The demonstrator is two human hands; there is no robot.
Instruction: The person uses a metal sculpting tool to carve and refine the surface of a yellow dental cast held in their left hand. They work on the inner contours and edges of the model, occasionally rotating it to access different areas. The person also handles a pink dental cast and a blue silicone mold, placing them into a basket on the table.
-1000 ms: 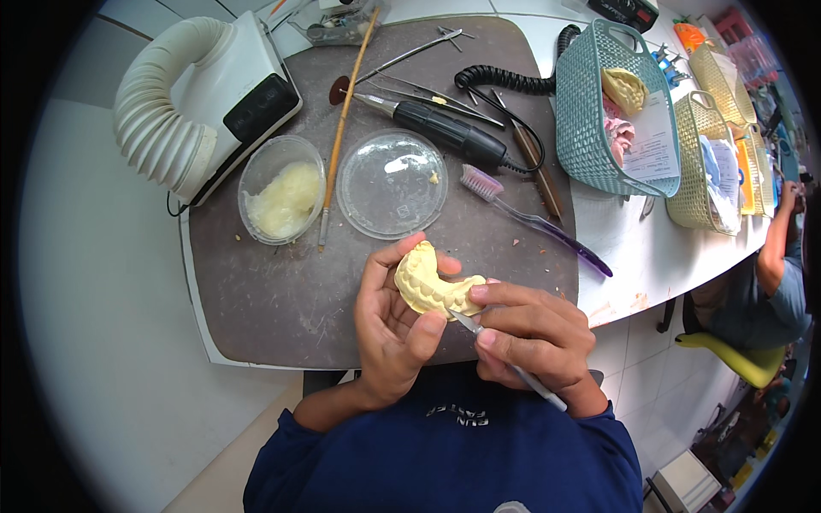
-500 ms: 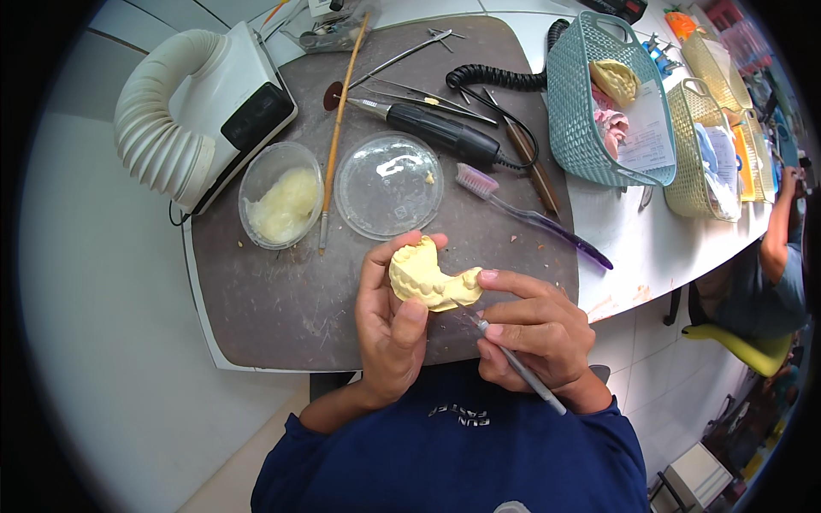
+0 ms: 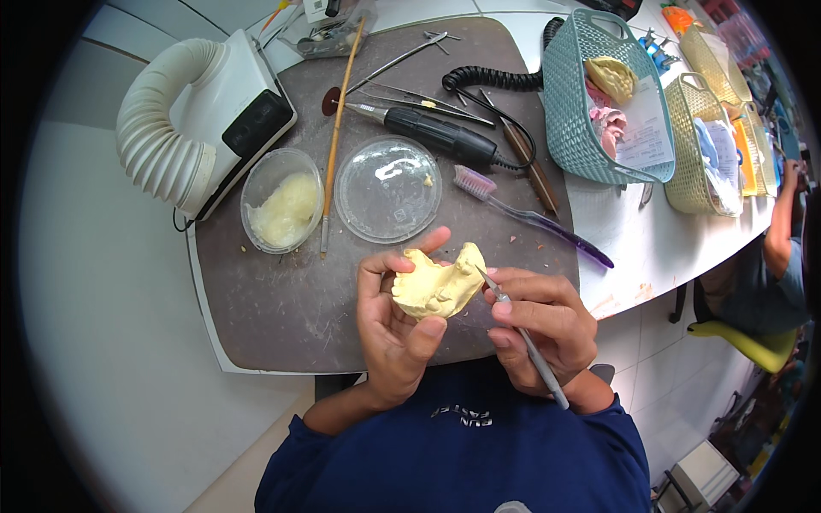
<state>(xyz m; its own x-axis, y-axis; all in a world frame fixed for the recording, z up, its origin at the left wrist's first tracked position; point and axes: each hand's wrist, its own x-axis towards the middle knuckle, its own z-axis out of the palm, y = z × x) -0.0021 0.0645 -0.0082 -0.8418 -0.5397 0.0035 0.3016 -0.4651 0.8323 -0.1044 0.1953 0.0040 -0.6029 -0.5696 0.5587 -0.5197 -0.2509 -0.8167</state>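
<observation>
I see a tub (image 3: 275,163) of pale mass (image 3: 288,208) centre-left, left fingers (image 3: 424,339) gripping yellow cast (image 3: 438,289), right fingers (image 3: 545,317) clamped on knife (image 3: 541,368) — slanting, tip upper-left.

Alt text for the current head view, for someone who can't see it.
A person's left hand holds a pale yellow dental cast; the right hand holds a slim knife, tip at or near the cast's edge. On the dark worktop beyond lie a black handpiece, a purple toothbrush and a clear tub; a blue-green basket stands at right.
</observation>
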